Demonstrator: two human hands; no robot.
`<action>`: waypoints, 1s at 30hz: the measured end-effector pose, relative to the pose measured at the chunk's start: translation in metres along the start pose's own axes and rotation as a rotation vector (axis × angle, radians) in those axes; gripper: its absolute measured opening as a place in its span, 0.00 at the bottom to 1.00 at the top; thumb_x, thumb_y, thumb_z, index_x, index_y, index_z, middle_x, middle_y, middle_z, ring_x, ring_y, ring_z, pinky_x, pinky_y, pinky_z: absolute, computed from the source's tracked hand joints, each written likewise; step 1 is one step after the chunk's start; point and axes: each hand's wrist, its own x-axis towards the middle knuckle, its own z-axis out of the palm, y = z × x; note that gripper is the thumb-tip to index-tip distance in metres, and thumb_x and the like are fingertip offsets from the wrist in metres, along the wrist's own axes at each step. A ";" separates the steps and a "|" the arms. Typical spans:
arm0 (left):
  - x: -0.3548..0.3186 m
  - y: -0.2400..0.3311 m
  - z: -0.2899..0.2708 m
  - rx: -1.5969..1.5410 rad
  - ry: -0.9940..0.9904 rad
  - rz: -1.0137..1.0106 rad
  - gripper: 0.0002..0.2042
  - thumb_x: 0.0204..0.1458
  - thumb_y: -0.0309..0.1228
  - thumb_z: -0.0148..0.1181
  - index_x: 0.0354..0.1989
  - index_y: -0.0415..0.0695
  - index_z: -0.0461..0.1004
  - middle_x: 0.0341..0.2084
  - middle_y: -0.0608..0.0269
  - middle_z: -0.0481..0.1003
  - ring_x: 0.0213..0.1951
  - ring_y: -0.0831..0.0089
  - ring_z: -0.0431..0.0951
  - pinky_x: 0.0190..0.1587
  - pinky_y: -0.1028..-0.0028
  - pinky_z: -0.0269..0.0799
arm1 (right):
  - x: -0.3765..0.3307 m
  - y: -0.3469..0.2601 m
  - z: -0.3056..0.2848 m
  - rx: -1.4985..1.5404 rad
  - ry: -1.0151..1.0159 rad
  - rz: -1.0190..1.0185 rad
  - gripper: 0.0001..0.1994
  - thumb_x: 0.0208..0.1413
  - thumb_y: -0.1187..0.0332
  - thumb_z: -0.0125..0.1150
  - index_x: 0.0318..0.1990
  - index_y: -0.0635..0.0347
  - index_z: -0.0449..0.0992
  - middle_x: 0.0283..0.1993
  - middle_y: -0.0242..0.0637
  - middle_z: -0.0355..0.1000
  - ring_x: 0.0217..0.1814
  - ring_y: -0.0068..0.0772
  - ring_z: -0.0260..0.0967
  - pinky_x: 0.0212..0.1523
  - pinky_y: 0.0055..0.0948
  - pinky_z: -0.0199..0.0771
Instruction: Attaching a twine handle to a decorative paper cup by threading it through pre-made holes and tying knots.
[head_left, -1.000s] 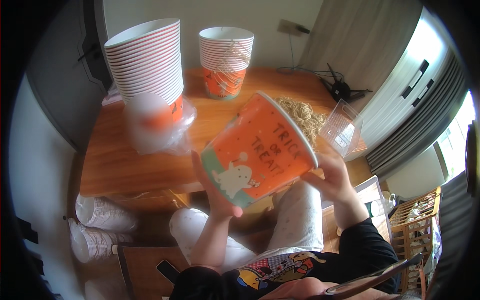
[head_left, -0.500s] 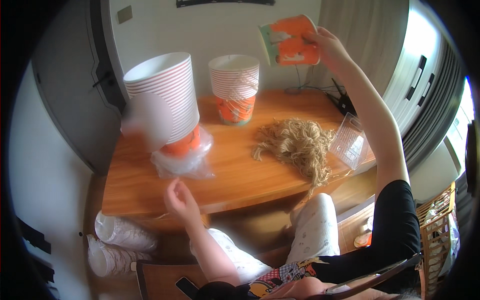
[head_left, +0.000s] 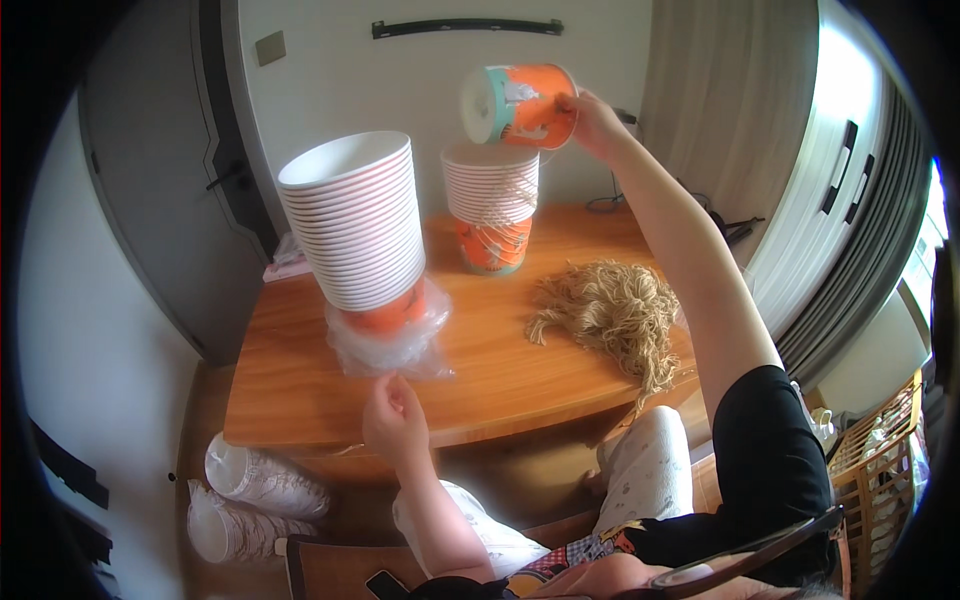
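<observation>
My right hand (head_left: 598, 125) grips an orange paper bucket (head_left: 530, 105) by its rim. This bucket lies on its side in the air, its base pointing left, above the far stack of paper buckets (head_left: 490, 190). Beige strings hang over that stack's right side. My left hand (head_left: 397, 415) is raised at the table's front edge with its fingers curled in; what they hold, if anything, is hidden. Just beyond it, a taller stack of white-rimmed paper buckets (head_left: 360, 230) stands with its bottom in a clear plastic bag (head_left: 385, 350).
A heap of beige strings (head_left: 610, 310) lies on the right of the wooden table (head_left: 480, 370), some trailing over the front edge. More white bucket stacks (head_left: 262, 475) lie on the floor at the left. A dark phone (head_left: 385, 583) sits beside me. A slatted crate (head_left: 880, 460) stands at the right.
My right hand has brought the bucket left and down, from the upper right to above the far stack. My left hand stays near the table's front edge, fingers curled. The view has shifted slightly.
</observation>
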 end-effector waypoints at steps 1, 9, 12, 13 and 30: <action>0.000 -0.002 0.000 0.014 0.005 0.022 0.08 0.55 0.36 0.59 0.39 0.48 0.78 0.19 0.66 0.72 0.20 0.69 0.70 0.25 0.68 0.66 | -0.002 0.003 0.007 -0.019 0.018 0.011 0.11 0.61 0.74 0.54 0.50 0.63 0.67 0.47 0.39 0.71 0.52 0.32 0.69 0.57 0.35 0.68; 0.000 -0.003 0.001 0.043 0.006 0.014 0.08 0.55 0.36 0.59 0.36 0.47 0.79 0.20 0.66 0.75 0.21 0.68 0.71 0.26 0.69 0.67 | -0.012 -0.017 0.056 -0.641 -0.086 0.040 0.15 0.56 0.68 0.61 0.50 0.62 0.72 0.43 0.37 0.74 0.45 0.29 0.73 0.48 0.31 0.73; 0.000 -0.002 0.004 0.034 -0.006 0.014 0.08 0.55 0.36 0.58 0.36 0.47 0.79 0.21 0.66 0.75 0.21 0.69 0.71 0.26 0.69 0.67 | -0.008 -0.017 0.065 -0.937 -0.126 -0.012 0.19 0.53 0.67 0.64 0.52 0.62 0.73 0.43 0.38 0.76 0.44 0.30 0.74 0.44 0.30 0.74; 0.000 -0.001 0.005 0.023 -0.008 0.014 0.08 0.56 0.36 0.58 0.36 0.46 0.79 0.21 0.66 0.75 0.21 0.69 0.71 0.26 0.69 0.67 | -0.007 -0.016 0.068 -1.073 -0.139 -0.052 0.20 0.52 0.67 0.64 0.53 0.61 0.73 0.43 0.39 0.77 0.44 0.30 0.75 0.43 0.29 0.75; 0.000 -0.003 0.004 0.023 0.001 0.033 0.08 0.56 0.36 0.58 0.33 0.45 0.79 0.21 0.65 0.74 0.22 0.68 0.72 0.26 0.69 0.66 | -0.036 0.009 0.091 -1.338 -0.406 -0.061 0.14 0.60 0.68 0.53 0.52 0.59 0.76 0.45 0.42 0.77 0.45 0.35 0.75 0.48 0.34 0.74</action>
